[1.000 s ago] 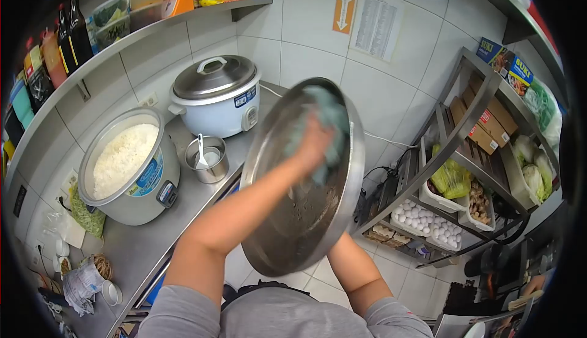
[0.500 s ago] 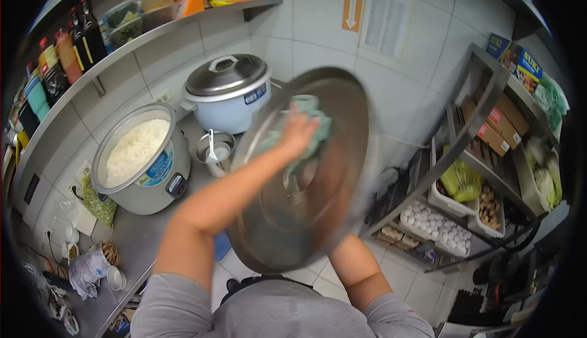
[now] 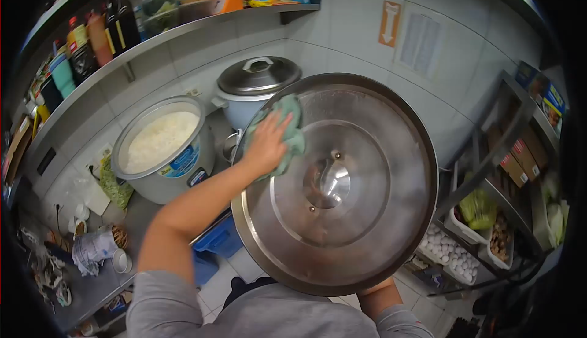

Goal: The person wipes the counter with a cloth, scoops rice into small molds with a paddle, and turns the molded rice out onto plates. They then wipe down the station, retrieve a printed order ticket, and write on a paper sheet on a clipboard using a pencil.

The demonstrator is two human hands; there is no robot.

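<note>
Holding a green cloth (image 3: 294, 144) against a metal lid (image 3: 361, 228).

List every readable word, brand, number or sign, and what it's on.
"SUKI", probably, though blurred: blue-and-yellow box.
Downward arrow, lettering too blurred: orange wall sign.
Too blurred to read: wall sheet, blue label on open cooker, cardboard boxes.
None visible: metal lid, green cloth.

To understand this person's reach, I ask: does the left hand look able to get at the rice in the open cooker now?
Probably yes: the open cooker stands on that side, and nothing covers the rice. But the left hand holds a green cloth against the large metal lid.
</note>
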